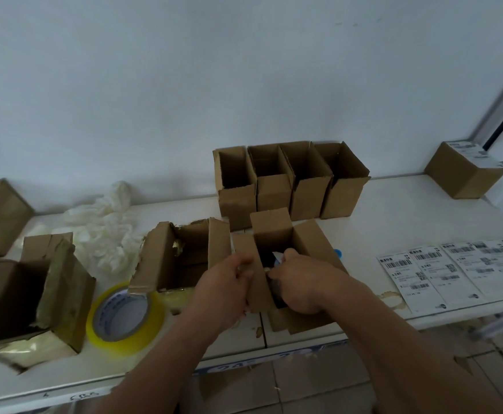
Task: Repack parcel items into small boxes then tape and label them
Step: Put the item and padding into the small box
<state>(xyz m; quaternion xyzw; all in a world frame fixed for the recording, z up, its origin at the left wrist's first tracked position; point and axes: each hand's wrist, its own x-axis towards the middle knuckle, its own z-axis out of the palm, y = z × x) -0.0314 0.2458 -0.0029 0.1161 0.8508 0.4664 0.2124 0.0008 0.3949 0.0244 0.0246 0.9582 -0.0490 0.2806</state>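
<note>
Left hand (225,282) reaches in from below, fingers curled round near-left flap of small open box (277,234) at desk (393,210) front edge. Right hand (299,283) beside it, wrist bent down, fingers grasping white-and-dark item (278,258) at box mouth. Item mostly hidden by hands and flaps, kind unclear. Blue object (337,253) behind box largely covered. Label sheets (453,273) right, print blurred
</note>
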